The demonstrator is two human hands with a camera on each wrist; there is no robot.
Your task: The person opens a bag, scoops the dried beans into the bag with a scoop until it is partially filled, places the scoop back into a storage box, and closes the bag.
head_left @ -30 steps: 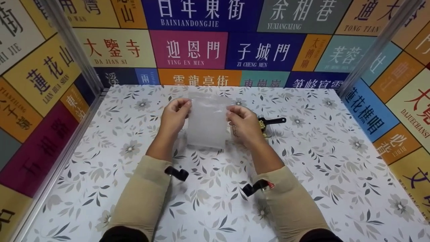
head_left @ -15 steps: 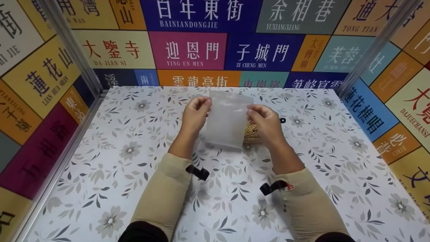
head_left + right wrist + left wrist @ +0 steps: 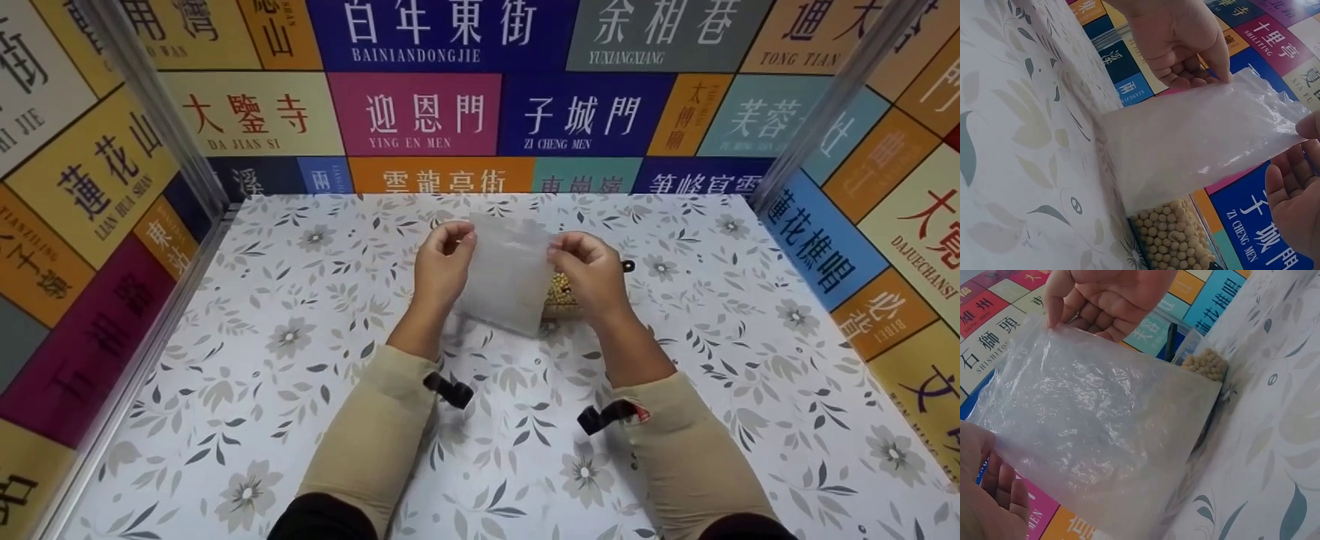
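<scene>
A clear plastic bag [image 3: 506, 274], flat and translucent, hangs above the table between both hands. My left hand [image 3: 444, 259] pinches its left edge near the top between thumb and fingers. On the opposite edge, my right hand [image 3: 589, 266] pinches it the same way. Whether the bag's mouth is parted cannot be made out. Behind the bag and right hand stands a clear container [image 3: 562, 309] of round yellowish beans [image 3: 1174, 233], partly hidden. The bag's lower end hangs beside the container in the right wrist view.
A black handle end [image 3: 628, 265] pokes out to the right of the right hand, by the bean container. The table [image 3: 360, 450] has a floral cover. Printed panels [image 3: 420, 112] wall it in at the back and sides.
Both hands have carried the bag to the right, in front of the bean container, mostly during the first half second. Since then the bag has shifted only slightly.
</scene>
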